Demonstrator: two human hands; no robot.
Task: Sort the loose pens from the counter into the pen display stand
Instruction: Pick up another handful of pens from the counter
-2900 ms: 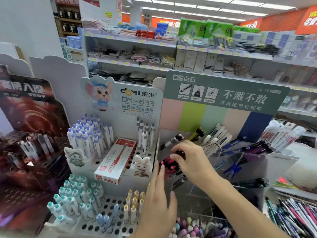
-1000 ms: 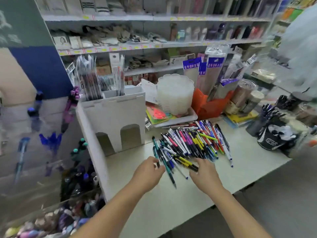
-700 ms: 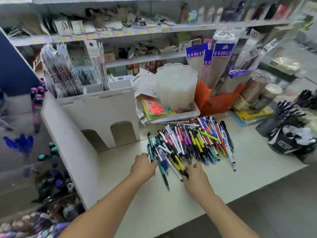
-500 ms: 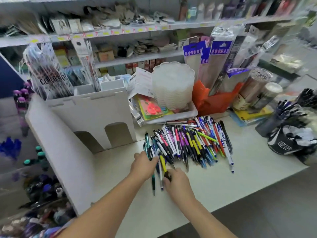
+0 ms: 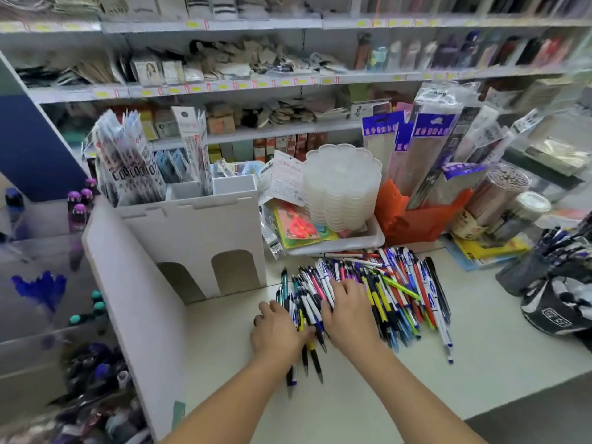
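1. Pale, off-white bench (image 5: 352, 395) with a big messy pile of loose pens (image 5: 394, 293) spread across the middle of it, all colours mixed.
2. Left hand (image 5: 277, 331) sits at the near-left edge of the pile, fingers curled around a few pens whose tips stick out toward the person.
3. Right hand (image 5: 347, 312) lies palm-down on top of the pile, fingers spread flat over the pens.
4. White cardboard stand (image 5: 192, 238) with two arch cutouts sits just left of the pile, packaged pens poking up from its slots.
5. Pen display stand (image 5: 48, 315) is at the far left, blurry, some blue and purple pens in it.
6. Behind the pile: a white tray (image 5: 368, 241) holding a stack of clear scalloped dishes (image 5: 341, 184), then an orange bin (image 5: 413, 216) of bagged stock.
7. Dark cup of pens (image 5: 538, 261) at the right edge.
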